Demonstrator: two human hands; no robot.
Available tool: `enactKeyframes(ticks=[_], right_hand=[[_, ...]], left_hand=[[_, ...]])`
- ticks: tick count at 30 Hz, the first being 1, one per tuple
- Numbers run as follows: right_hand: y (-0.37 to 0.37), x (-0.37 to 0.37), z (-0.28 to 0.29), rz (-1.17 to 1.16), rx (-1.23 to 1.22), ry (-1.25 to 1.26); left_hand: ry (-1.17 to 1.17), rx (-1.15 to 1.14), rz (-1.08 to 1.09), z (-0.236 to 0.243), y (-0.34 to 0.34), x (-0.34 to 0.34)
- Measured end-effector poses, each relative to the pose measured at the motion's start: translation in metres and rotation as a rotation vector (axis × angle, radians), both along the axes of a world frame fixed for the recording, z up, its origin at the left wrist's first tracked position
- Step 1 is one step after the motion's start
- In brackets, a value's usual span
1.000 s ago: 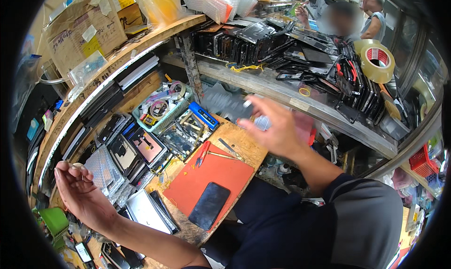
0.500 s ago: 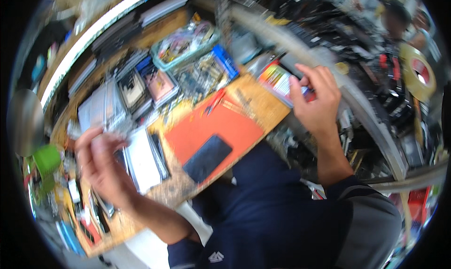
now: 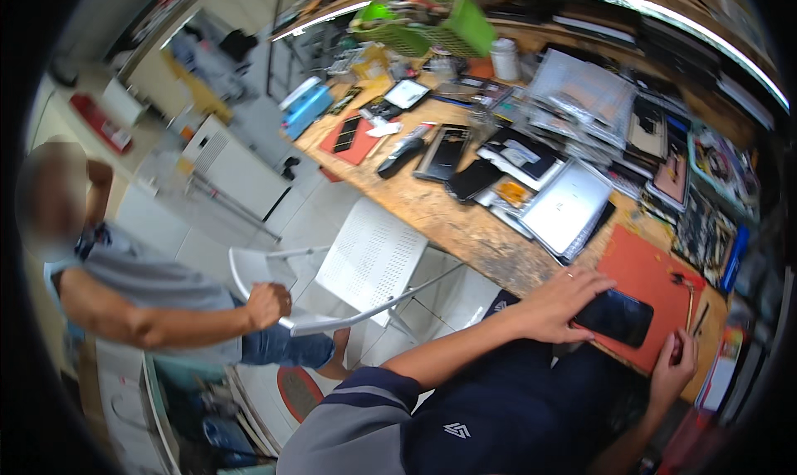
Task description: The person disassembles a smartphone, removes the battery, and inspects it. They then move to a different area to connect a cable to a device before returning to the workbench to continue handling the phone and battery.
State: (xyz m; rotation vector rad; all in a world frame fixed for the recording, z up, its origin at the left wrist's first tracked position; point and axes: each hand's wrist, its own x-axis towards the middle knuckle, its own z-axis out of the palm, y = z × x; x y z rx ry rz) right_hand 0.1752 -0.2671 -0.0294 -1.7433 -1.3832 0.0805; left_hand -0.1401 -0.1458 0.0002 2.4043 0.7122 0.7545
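Observation:
A black smartphone (image 3: 616, 318) lies face up on the orange-red mat (image 3: 635, 259) at the front edge of the workbench. My left hand (image 3: 564, 305) rests flat at the phone's left end, fingers stretched out and touching it or the mat right beside it. At the mat's right edge, the fingers of my right hand (image 3: 674, 371) are curled round a small dark red thing (image 3: 677, 348), whose kind I cannot make out. Just beyond that hand lies a thin tool (image 3: 690, 296) on the mat.
A laptop-sized silver panel (image 3: 569, 205), several phones and bagged parts (image 3: 581, 89) crowd the wooden bench (image 3: 498, 255). Green baskets (image 3: 461, 26) stand at the back. To the left are a white folding chair (image 3: 374, 255) and another person (image 3: 158, 305) with a hand on its backrest.
The view has swung left, bringing the chair and the other person into sight. Both raised hands have come down to the mat, the left beside the phone, the right round a dark red thing.

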Motion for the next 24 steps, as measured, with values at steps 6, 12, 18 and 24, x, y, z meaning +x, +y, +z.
enactKeyframes(ticks=[6, 12, 18, 24], right_hand=[[0.015, 0.009, -0.023, 0.037, 0.071, -0.098], [0.015, 0.013, -0.032, 0.041, 0.095, -0.131], [0.020, 0.030, -0.027, 0.012, 0.103, -0.182], [0.048, 0.053, -0.018, -0.078, -0.046, -0.418]], left_hand=[[0.016, -0.049, 0.077, -0.002, -0.008, 0.002], [-0.021, -0.032, 0.095, -0.006, -0.008, 0.002], [-0.065, 0.031, 0.077, -0.012, -0.007, 0.003], [-0.035, -0.019, 0.074, -0.010, -0.008, 0.002]])
